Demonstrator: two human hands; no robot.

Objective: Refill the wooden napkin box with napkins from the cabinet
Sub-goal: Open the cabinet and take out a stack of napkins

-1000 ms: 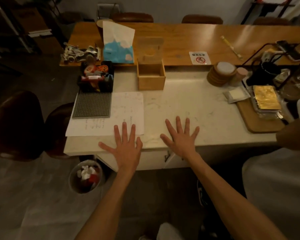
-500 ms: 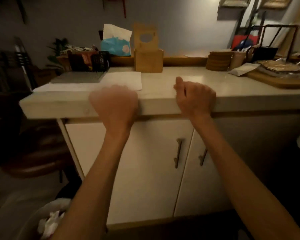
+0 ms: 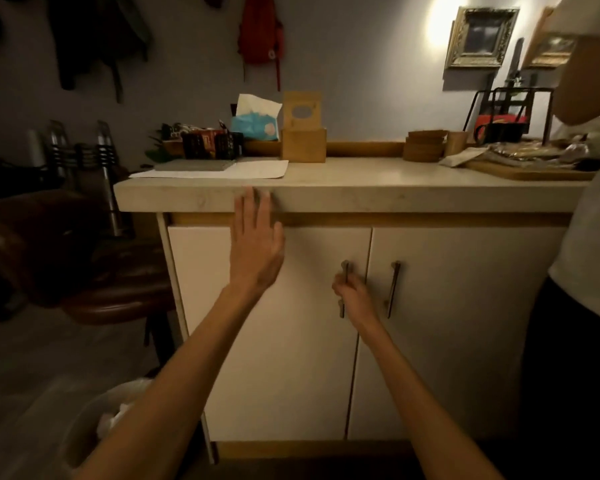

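Note:
The wooden napkin box (image 3: 303, 145) stands on the pale counter (image 3: 378, 194), its lid with an oval hole propped upright behind it. Below the counter is a white cabinet with two closed doors: the left door (image 3: 291, 358) and the right door (image 3: 447, 323). My right hand (image 3: 352, 296) is curled around the left door's vertical handle (image 3: 344, 270). My left hand (image 3: 255, 242) is flat with fingers apart, against the top of the left door and the counter's edge. No napkins from the cabinet are in view.
A blue tissue pack (image 3: 255, 124) and a dark organiser (image 3: 210, 143) sit left of the box, with papers (image 3: 243, 169) in front. Coasters (image 3: 423, 145) and a wooden tray (image 3: 527, 171) lie to the right. Another person (image 3: 589, 220) stands at the right. A bin (image 3: 97, 427) and a stool (image 3: 118, 285) are at left.
My view dropped from above the counter to the cabinet front. My right hand left the counter and closed on the left door's handle. My left hand opened flat against the door top.

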